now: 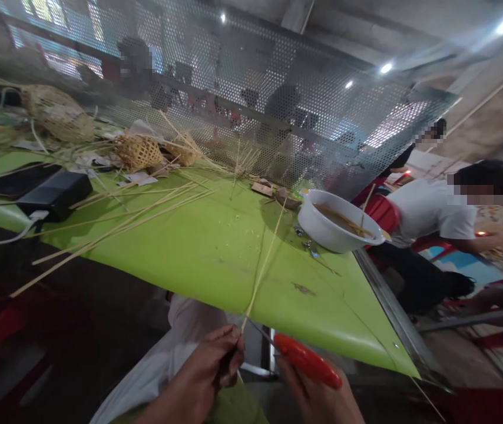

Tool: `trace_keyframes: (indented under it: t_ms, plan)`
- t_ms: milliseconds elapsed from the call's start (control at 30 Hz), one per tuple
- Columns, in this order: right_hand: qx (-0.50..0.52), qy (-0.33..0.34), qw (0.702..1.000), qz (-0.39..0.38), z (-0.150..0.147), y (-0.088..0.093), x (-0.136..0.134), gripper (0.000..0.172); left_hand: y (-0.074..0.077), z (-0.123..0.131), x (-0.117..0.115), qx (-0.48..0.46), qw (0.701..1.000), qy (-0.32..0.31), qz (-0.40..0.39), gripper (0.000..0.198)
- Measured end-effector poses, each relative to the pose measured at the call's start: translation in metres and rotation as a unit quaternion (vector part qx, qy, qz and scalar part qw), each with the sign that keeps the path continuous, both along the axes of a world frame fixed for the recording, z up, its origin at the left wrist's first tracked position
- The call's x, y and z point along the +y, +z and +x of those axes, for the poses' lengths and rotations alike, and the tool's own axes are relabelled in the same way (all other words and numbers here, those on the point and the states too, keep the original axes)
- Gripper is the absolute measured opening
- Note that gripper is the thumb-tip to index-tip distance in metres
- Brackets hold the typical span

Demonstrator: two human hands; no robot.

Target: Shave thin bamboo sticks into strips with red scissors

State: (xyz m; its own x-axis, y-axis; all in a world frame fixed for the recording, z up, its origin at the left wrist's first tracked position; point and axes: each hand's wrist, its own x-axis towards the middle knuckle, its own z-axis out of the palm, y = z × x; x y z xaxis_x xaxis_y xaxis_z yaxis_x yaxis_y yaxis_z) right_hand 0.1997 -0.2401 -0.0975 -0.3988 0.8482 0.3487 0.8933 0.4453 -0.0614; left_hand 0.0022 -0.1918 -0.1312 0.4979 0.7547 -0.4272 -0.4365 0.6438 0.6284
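Note:
My left hand (218, 362) is pinched around the near end of a thin bamboo strip (265, 264). The strip slants up and away over the green tabletop, toward the white basin. In my right hand (320, 394) is a red-handled knife (307, 358), its narrow metal blade pointing left toward the strip just beyond my left fingertips. Whether blade and strip touch, I cannot tell. Both hands are low in front of the table's near edge, above my lap.
The green table (189, 235) carries loose bamboo strips (132, 224), woven baskets (139, 151), a phone (17, 179) and a black box (55, 194) with a white cable. A white basin (340, 221) of brownish liquid stands at right. Behind rises a perforated metal screen (234, 88); a person (432, 206) bends at another table.

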Motion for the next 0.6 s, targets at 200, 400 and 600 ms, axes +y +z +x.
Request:
trace_keyframes:
  t_ms: [200, 400, 600]
  plan:
    - [-0.007, 0.005, 1.000, -0.008, 0.000, 0.008, -0.005, 0.029, 0.008, 0.002, -0.003, -0.006, 1.000, 0.001, 0.019, 0.023]
    - [-0.006, 0.014, 1.000, -0.007, 0.001, -0.005, -0.009, 0.032, 0.012, 0.001, -0.002, -0.021, 0.999, 0.037, -0.017, 0.022]
    - [0.007, -0.011, 1.000, -0.002, 0.004, -0.002, 0.001, 0.036, 0.011, 0.002, 0.000, 0.003, 1.000, 0.010, 0.006, 0.024]
